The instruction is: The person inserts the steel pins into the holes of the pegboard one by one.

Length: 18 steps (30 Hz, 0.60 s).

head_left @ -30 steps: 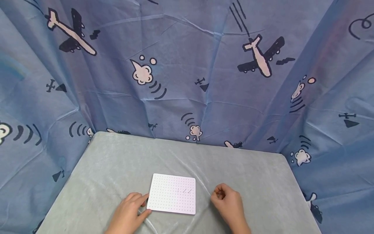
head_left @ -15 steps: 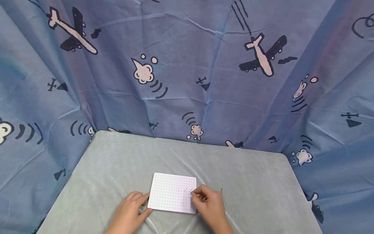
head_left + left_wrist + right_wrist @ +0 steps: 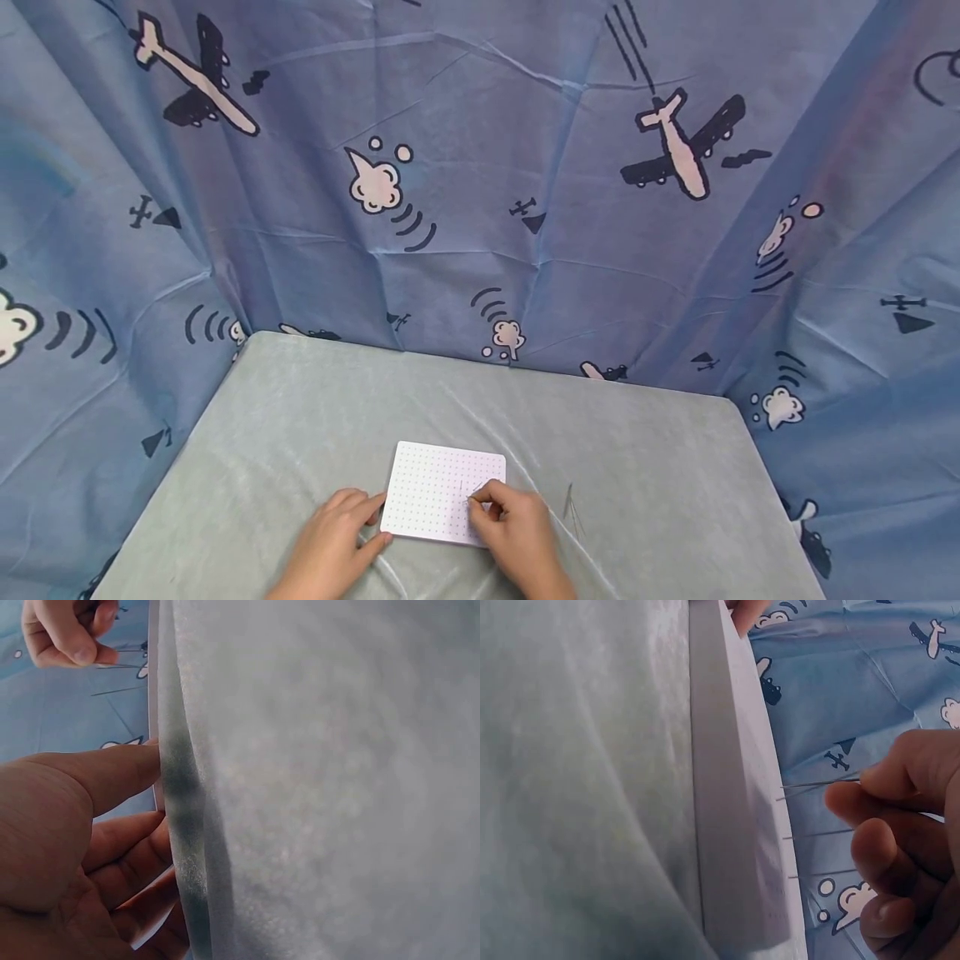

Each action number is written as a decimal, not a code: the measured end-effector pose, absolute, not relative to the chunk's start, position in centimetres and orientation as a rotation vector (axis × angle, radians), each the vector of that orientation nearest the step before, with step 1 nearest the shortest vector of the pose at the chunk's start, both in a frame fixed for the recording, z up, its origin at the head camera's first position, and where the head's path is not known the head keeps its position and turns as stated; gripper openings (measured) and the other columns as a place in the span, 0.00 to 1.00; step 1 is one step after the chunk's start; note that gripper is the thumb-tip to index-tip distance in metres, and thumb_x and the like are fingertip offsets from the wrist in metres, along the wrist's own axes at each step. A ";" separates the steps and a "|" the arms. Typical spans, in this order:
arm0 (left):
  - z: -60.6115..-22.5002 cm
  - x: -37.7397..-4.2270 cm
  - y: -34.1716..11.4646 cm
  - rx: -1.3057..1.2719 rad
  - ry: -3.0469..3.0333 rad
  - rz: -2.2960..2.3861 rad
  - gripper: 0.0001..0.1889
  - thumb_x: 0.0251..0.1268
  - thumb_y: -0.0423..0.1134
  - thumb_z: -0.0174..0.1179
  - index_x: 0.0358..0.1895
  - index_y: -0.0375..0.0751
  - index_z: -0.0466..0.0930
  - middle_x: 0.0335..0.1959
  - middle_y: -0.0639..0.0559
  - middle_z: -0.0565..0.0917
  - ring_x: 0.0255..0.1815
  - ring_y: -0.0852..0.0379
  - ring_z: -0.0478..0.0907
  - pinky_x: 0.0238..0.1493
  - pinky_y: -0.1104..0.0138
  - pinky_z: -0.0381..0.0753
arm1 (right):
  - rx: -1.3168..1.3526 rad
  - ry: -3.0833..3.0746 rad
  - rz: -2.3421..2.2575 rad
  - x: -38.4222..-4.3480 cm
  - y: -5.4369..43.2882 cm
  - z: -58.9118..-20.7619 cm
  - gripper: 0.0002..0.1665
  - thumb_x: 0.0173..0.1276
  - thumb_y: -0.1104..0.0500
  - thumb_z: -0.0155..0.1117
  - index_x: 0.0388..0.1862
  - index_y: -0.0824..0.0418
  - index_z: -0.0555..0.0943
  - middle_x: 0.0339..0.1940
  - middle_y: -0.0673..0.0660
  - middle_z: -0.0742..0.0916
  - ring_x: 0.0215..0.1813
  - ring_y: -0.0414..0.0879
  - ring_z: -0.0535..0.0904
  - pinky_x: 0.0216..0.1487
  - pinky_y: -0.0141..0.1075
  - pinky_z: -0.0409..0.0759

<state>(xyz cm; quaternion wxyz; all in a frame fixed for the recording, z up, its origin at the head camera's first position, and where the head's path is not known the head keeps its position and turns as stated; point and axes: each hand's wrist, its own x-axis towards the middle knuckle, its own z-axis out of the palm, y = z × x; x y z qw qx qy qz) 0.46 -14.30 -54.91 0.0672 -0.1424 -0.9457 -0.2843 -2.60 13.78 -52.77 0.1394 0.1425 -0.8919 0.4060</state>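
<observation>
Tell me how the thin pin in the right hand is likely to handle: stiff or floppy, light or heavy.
The thin pin is probably stiff: it projects straight from the right hand without visible sag. Its slender shape suggests it is light. It may twist or slip if bumped, since the hand pinches it only near one end.

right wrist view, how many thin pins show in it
4: one pin pinched by the right hand, three standing in the board. Fingers partly cover these, and others may be hidden.
</observation>
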 end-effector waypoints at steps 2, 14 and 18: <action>-54.9 0.5 -14.3 -0.422 -2.849 -0.858 0.26 0.55 0.44 0.86 0.57 0.40 0.90 0.32 0.73 0.72 0.52 0.61 0.77 0.52 0.57 0.81 | 0.435 -2.582 1.141 -2.7 13.6 -52.8 0.23 0.54 0.71 0.81 0.25 0.40 0.85 0.15 0.33 0.72 0.19 0.22 0.58 0.20 0.20 0.60; -54.6 0.4 -14.3 -0.411 -2.880 -0.884 0.26 0.56 0.44 0.85 0.57 0.40 0.90 0.32 0.74 0.72 0.52 0.61 0.78 0.51 0.57 0.81 | 0.489 -2.529 1.046 -2.9 13.2 -53.1 0.24 0.48 0.72 0.80 0.23 0.41 0.83 0.15 0.32 0.70 0.19 0.20 0.57 0.21 0.18 0.58; -54.5 0.4 -14.3 -0.394 -2.901 -0.894 0.26 0.56 0.45 0.85 0.58 0.41 0.90 0.32 0.74 0.72 0.53 0.61 0.77 0.52 0.57 0.81 | 0.493 -2.519 1.028 -3.0 13.2 -53.1 0.24 0.48 0.72 0.80 0.23 0.41 0.83 0.14 0.32 0.69 0.19 0.20 0.56 0.21 0.18 0.57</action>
